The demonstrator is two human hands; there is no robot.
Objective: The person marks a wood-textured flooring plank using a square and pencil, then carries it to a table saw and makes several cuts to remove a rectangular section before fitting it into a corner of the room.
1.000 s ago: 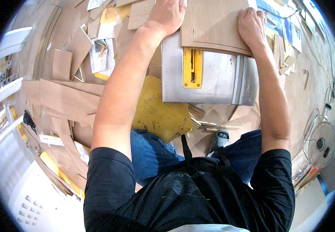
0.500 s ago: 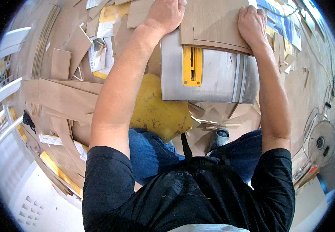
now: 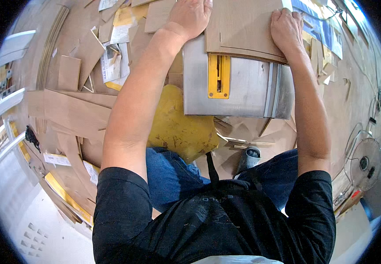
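A thin brown plywood board (image 3: 247, 28) lies across the metal top of a table saw (image 3: 247, 88), its far part cut off by the picture's upper edge. A narrow slit and a line parallel to its near edge show on the board. My left hand (image 3: 191, 18) is closed at the board's left edge, fingertips partly out of view. Over the right edge curl the fingers of my right hand (image 3: 287, 33), gripping it. Just in front of the board, the saw's yellow slotted insert (image 3: 219, 81) is uncovered; I cannot make out a blade.
Wood offcuts (image 3: 78, 108) and paper sheets are strewn over the floor at left. A dusty yellow panel (image 3: 179, 125) stands beside the saw, near my knees. At right are a round fan (image 3: 365, 163) and loose cables. Long strips (image 3: 49, 48) lie far left.
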